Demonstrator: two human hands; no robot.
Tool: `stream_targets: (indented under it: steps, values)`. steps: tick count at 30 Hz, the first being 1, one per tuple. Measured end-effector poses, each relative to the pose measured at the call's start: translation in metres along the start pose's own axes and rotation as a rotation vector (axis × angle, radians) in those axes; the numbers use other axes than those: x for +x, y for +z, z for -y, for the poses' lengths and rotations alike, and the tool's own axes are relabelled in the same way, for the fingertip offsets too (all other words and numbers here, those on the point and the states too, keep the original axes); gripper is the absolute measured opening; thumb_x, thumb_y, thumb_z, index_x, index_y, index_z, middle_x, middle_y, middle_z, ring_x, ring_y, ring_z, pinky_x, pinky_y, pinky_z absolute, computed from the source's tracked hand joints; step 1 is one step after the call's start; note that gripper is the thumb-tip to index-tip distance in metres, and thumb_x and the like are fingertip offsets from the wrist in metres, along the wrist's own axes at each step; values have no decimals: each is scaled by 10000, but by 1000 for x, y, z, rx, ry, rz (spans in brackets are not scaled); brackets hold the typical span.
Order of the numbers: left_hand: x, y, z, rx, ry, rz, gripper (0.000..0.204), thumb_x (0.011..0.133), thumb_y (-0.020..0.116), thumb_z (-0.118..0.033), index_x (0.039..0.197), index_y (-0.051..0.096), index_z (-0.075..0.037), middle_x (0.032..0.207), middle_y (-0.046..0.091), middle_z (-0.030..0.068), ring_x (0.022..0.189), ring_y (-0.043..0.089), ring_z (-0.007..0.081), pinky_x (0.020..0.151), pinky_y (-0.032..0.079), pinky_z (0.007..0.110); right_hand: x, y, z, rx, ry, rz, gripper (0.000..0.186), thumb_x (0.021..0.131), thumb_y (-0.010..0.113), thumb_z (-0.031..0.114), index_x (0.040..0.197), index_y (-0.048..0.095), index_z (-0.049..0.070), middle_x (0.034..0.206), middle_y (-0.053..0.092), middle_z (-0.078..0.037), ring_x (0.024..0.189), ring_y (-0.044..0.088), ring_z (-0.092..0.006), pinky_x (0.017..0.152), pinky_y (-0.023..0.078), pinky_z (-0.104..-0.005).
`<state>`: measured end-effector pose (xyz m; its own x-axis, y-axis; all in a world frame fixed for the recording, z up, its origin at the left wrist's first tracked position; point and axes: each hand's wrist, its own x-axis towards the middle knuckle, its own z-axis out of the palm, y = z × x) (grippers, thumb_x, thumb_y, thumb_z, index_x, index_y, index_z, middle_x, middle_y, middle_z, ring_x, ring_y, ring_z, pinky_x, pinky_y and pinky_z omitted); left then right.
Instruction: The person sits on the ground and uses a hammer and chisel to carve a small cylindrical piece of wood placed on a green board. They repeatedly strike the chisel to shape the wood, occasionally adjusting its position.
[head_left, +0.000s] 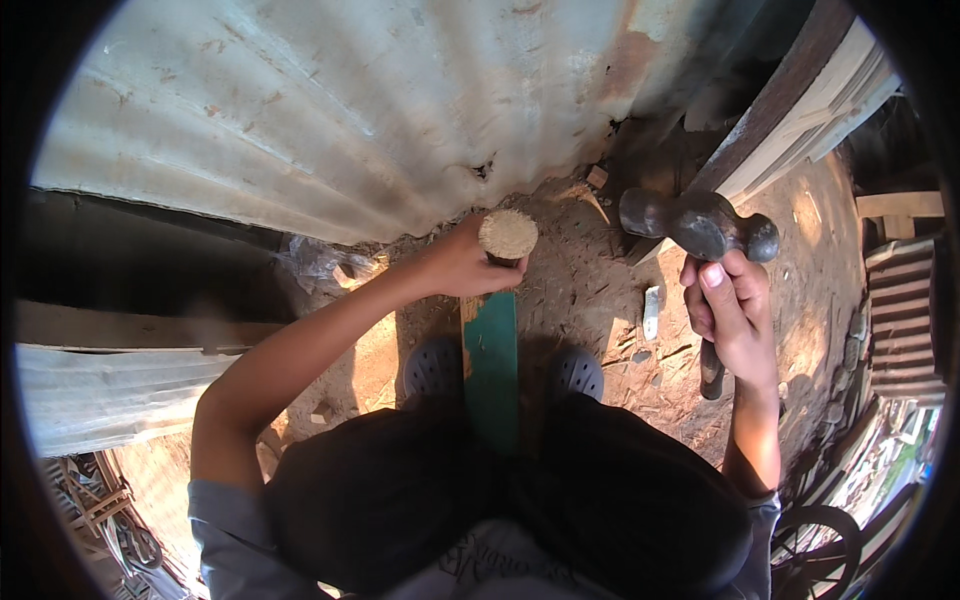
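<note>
My left hand [465, 265] is closed round an upright piece with a round, rough, pale wooden top [508, 234]; its lower part is hidden by the fingers. Just below that hand, a green-painted board [490, 350] runs between my knees, its paint worn off to bare wood along the upper left edge. Whether the held piece touches the board cannot be seen. Off to the right, my right hand [735, 315] grips a ball-peen hammer [695, 225] by its handle, close under the dark metal head. The hammer is raised, apart from the board, and the handle's end shows below the fist.
A corrugated metal sheet [330, 110] fills the far side. Wooden boards [790, 110] lean at the far right. Wood chips and scraps lie on the dirt floor [640, 375] around my clogs [577, 373]. At the lower right stands a dark wheel [815, 550].
</note>
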<state>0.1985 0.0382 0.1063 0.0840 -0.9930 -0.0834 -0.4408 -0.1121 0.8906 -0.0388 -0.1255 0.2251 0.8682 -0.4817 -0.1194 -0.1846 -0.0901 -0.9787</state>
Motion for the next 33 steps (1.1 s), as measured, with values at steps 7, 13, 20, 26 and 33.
stream_targets:
  steps: [7, 13, 20, 26, 33]
  values:
    - [-5, 8, 0, -30, 49, -74, 91, 756, 663, -40, 804, 586, -41, 828, 660, 49, 848, 645, 151, 780, 503, 299, 24, 17, 43, -129, -94, 156, 219, 956, 565, 186, 999, 593, -27, 770, 551, 15, 755, 465, -52, 677, 398, -226]
    - [-7, 15, 2, -92, 30, -71, 94, 749, 650, -13, 797, 573, -36, 843, 669, 46, 835, 649, 146, 768, 508, 294, 17, 35, 37, -64, -193, 68, 209, 953, 547, 141, 1079, 577, -22, 826, 565, -5, 764, 457, -62, 699, 385, -229]
    - [-15, 22, 0, -190, -44, -129, 86, 755, 643, -20, 800, 574, -46, 833, 658, 34, 827, 640, 143, 769, 506, 297, -7, 48, 28, 23, -109, -48, 233, 951, 537, 115, 1131, 563, -30, 889, 604, -40, 809, 499, -85, 742, 396, -243]
    - [-24, 41, 25, -194, -161, -235, 104, 758, 659, -60, 838, 594, -49, 832, 649, 23, 828, 624, 141, 775, 498, 294, -11, 56, 25, -56, -78, -10, 261, 931, 557, 70, 1178, 570, -14, 932, 636, -67, 799, 510, -93, 750, 430, -251]
    - [-27, 37, 27, -238, -144, -233, 439, 773, 753, -277, 1064, 555, -16, 948, 650, 96, 879, 634, 185, 801, 506, 323, -6, 62, 25, -212, -172, 82, 200, 908, 576, 59, 1095, 596, -7, 900, 656, -133, 796, 605, -200, 740, 462, -291]
